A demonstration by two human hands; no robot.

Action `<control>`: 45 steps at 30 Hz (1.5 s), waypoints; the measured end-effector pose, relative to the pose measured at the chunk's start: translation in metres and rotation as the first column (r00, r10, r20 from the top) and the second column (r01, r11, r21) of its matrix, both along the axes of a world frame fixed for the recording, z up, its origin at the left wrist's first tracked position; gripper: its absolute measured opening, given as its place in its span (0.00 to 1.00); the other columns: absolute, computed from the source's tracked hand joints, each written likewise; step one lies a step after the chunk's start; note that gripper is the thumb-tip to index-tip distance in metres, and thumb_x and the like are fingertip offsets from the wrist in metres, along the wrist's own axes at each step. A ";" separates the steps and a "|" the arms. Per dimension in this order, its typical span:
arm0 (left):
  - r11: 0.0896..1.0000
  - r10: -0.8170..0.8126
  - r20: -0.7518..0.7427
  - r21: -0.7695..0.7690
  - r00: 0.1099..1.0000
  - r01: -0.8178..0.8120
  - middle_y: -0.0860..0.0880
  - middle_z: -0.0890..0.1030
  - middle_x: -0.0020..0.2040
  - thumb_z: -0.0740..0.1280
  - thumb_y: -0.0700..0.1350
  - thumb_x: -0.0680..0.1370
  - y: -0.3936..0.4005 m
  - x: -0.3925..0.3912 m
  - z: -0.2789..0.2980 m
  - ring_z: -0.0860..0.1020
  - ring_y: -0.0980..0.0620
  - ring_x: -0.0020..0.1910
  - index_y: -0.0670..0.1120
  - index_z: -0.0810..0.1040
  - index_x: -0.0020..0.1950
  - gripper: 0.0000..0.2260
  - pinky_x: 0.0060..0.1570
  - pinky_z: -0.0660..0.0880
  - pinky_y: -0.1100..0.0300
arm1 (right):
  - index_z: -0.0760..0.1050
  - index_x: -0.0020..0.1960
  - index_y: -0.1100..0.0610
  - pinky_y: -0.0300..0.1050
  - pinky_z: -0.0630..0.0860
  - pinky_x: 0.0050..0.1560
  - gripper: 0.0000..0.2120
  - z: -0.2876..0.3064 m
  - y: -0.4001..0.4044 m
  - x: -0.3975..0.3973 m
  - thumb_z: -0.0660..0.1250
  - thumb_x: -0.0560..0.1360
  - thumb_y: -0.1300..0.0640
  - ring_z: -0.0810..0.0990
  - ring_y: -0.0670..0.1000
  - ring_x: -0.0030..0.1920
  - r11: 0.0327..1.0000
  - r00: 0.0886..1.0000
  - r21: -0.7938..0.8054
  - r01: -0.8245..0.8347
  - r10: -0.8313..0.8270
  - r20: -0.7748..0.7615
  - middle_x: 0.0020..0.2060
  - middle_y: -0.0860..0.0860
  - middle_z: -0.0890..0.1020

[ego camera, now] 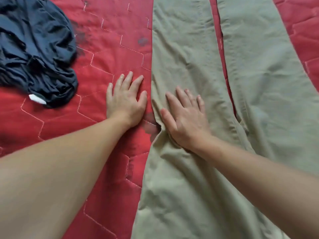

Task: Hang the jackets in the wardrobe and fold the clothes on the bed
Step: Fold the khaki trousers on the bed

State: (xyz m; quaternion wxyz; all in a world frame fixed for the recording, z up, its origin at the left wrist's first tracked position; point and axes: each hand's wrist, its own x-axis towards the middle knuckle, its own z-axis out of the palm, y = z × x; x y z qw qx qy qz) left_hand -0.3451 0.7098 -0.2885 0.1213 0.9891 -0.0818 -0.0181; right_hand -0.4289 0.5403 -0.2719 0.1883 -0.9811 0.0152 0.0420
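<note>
A red quilted bedspread (pixel 107 49), stitched in pale hexagon lines and marked with a few dark blotches, covered the whole bed under everything else. Across its right half lay a pair of khaki-green cotton trousers (pixel 189 49), spread flat with the two legs running away from the person and a narrow strip of red showing between them; the cloth wrinkled and bunched a little along its left edge near the middle. At the far left corner sat a crumpled dark navy garment (pixel 36 49), heaped in loose folds and well apart from the trousers, with a small white tag (pixel 37 99) poking out at its near edge. Both bare forearms reached in from the near side. The right hand (pixel 186 118) lay palm down on the left trouser leg, fingers straight and slightly spread, pressing the fabric and grasping nothing. The left hand (pixel 126 99) rested flat on the bare red cover just beside the trousers' left edge, fingers straight and fanned, holding nothing, its thumb close to the hem.
</note>
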 end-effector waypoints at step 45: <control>0.895 -0.330 -0.416 0.148 0.847 0.421 0.49 0.43 0.80 0.66 0.61 0.71 -0.025 -0.522 0.069 0.42 0.47 0.78 0.56 0.44 0.78 0.43 0.75 0.44 0.45 | 0.63 0.74 0.48 0.52 0.70 0.57 0.36 0.068 -0.103 -0.487 0.67 0.67 0.53 0.72 0.57 0.63 0.947 0.954 -0.293 -0.133 0.042 -0.298 0.64 0.53 0.72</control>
